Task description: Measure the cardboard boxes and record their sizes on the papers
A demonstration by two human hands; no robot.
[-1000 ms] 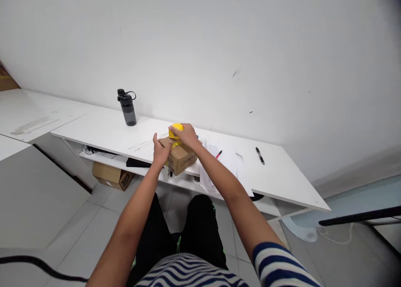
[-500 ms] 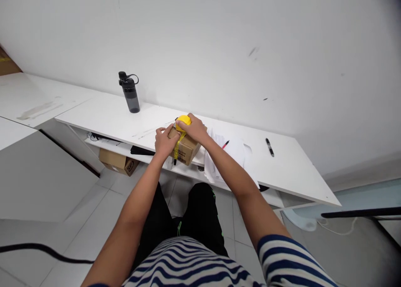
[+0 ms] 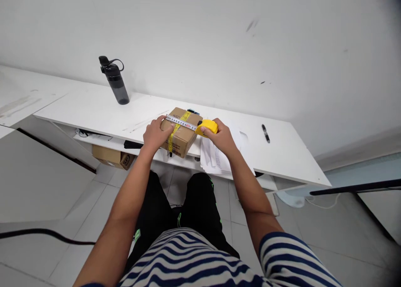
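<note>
A small brown cardboard box [image 3: 181,136] with yellow tape sits at the front edge of the white desk [image 3: 94,111]. My left hand [image 3: 156,133] presses on the box's left top edge, fingers closed on the end of a measuring tape blade [image 3: 181,122] stretched across the box top. My right hand [image 3: 221,137] grips the yellow tape measure case [image 3: 207,126] just right of the box, above some white papers [image 3: 216,157].
A dark water bottle [image 3: 115,80] stands at the back left by the wall. A black marker [image 3: 265,133] lies on the desk to the right. A cardboard box [image 3: 113,157] sits on the floor under the desk. A black cable [image 3: 40,233] crosses the floor at left.
My right hand has pulled the yellow case from the box top to the right, drawing the blade out across the box. My left hand stayed at the box's left edge. The view shifted.
</note>
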